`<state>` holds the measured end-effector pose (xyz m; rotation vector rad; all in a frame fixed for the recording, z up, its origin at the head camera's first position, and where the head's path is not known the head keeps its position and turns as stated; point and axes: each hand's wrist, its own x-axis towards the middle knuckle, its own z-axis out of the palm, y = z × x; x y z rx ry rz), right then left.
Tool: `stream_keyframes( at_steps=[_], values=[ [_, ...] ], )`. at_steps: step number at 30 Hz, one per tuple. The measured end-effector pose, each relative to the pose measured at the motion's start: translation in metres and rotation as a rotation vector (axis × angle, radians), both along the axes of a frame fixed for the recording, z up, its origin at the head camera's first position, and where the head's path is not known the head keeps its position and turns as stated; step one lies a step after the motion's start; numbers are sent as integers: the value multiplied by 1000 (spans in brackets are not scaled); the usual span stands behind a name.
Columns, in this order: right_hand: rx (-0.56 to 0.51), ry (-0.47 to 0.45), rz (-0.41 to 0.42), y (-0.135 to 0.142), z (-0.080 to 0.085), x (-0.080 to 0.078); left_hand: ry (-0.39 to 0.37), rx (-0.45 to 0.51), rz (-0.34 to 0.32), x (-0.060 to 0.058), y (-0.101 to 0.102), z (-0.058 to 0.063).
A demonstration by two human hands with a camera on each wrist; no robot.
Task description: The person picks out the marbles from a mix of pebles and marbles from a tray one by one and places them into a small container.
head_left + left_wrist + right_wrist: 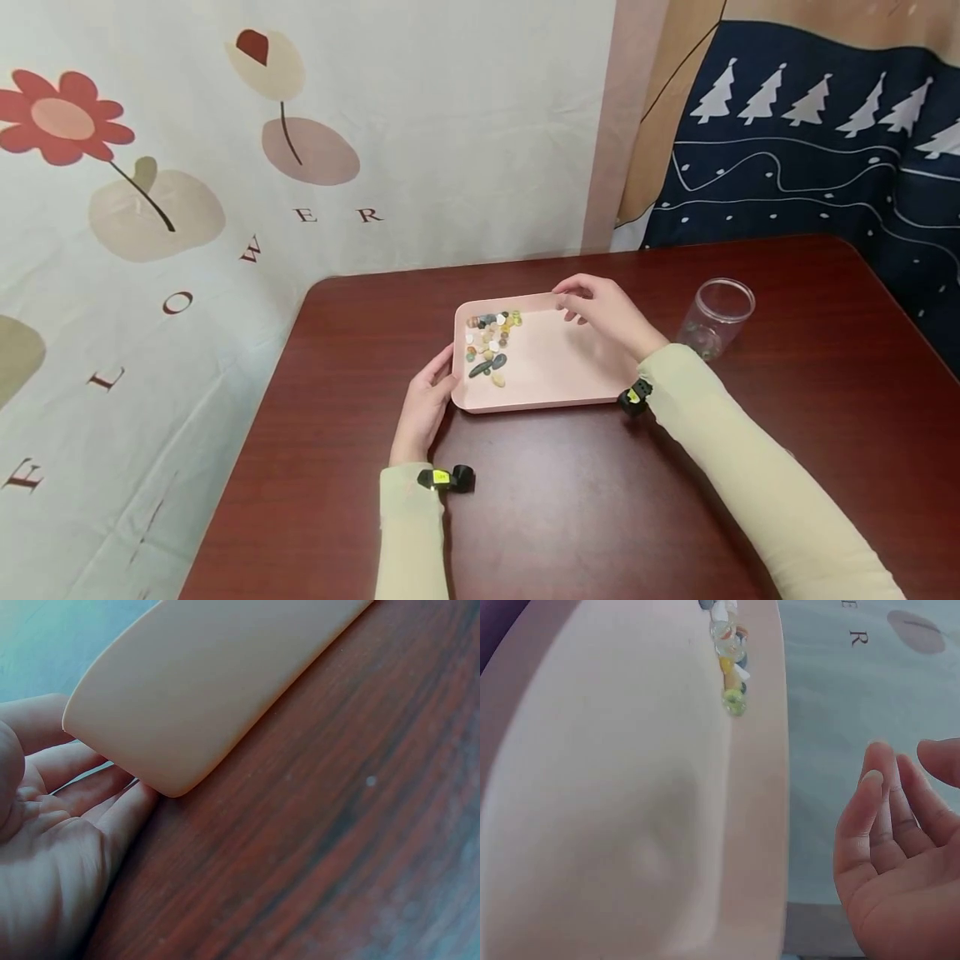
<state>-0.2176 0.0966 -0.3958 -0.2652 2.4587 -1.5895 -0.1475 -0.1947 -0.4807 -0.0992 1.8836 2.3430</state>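
Note:
A pale pink rectangular tray (pixel 555 367) lies on the table. Several small coloured pebbles (pixel 491 337) are gathered along its left side; glassy green and yellow ones (pixel 735 701) show by the far wall in the right wrist view. My left hand (pixel 423 408) touches the outside of the tray's left end, with fairly straight fingers (pixel 71 761); the tray wall hides their tips. Above the tray's far right part hangs my right hand (pixel 600 312), its fingers (pixel 859 810) loosely bent and thumb apart, nothing visible between them.
A clear cup (pixel 716 317) stands to the right of the tray, behind my right sleeve, with some small greenish things low inside. The dark red-brown table (pixel 540 500) reaches a flower-printed cloth (pixel 450 125) at the back and a navy tree-patterned cloth (pixel 810 167) at right.

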Motion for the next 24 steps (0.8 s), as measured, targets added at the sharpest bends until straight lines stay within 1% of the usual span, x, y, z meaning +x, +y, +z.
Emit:
stream_keyframes(
  at_steps=[4, 8, 11, 15, 21, 24],
  values=[
    [-31, -56, -7, -6, -4, -9, -4, -14, 4, 0, 0, -1],
    [1, -78, -11, -11, -8, -17, -4, -10, 8, 0, -1, -1],
    [21, -77, 12, -15, -12, -22, 4, -9, 5, 0, -1, -1],
    [11, -86, 40, -19, -16, -26, 15, -9, 0, 0, -1, -1],
    [14, -134, 43, -24, -19, -31, 10, -11, 7, -1, 0, 0],
    [23, -153, 57, -27, -21, -33, 12, -13, 9, -1, 0, 0]
  ],
)
